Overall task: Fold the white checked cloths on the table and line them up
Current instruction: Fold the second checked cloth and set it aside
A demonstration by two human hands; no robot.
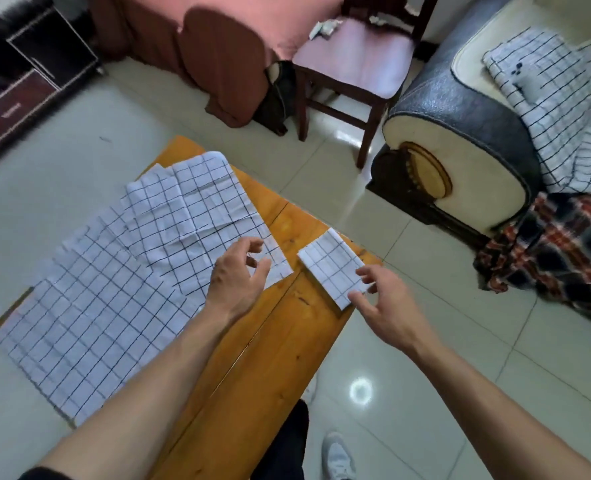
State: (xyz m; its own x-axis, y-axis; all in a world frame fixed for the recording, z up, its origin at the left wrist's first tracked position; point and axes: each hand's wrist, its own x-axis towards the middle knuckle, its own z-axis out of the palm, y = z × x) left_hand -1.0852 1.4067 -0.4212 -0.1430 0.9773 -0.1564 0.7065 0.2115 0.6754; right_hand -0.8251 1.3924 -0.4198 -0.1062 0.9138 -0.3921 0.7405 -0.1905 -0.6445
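Fingers of both hands, left hand (238, 278) and right hand (387, 299), hung loosely spread, gripping nothing; a careless nudge could push the folded cloth (334, 266) off the table (252, 358) edge beside it.

wooden chair (360, 64) between pink-covered table (225, 29) and armchair (460, 133); plaid blanket (557, 251) nearby.

No legible text, label, brand or number anywhere in view. A faint mark on the dark cabinet (12, 110) at far left is too blurred to read.
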